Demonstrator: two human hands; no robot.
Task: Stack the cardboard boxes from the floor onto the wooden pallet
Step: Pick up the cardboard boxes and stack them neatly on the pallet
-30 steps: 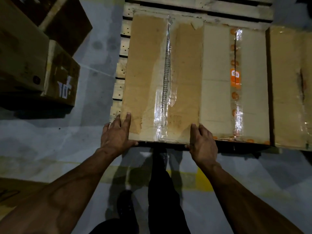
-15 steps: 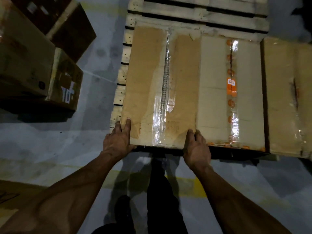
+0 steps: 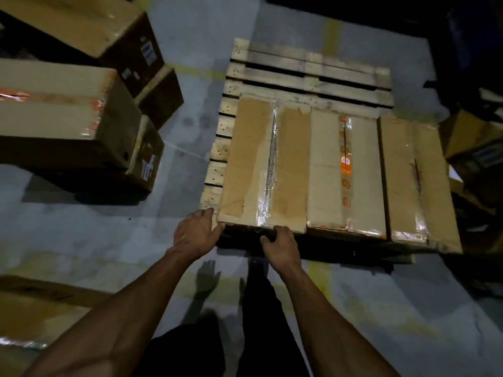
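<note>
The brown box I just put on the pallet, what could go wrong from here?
1. The brown box and its two neighbours overhang the wooden pallet at the near edge, so they might tip or slide off.
2. The left hand and right hand sit at that box's near edge; fingers could get pinched.
3. The floor boxes lie close by, a possible trip hazard.

The scene is dim, lit from above the wooden pallet (image 3: pixel 307 69). Glare shows on the clear tape of the left box (image 3: pixel 261 164) on the pallet. Dark shadow fills the floor (image 3: pixel 190 123) in front of the pallet and the area to the right of it. Motion blur softens the frame left of the pallet. Edges show wide-angle bending.
</note>
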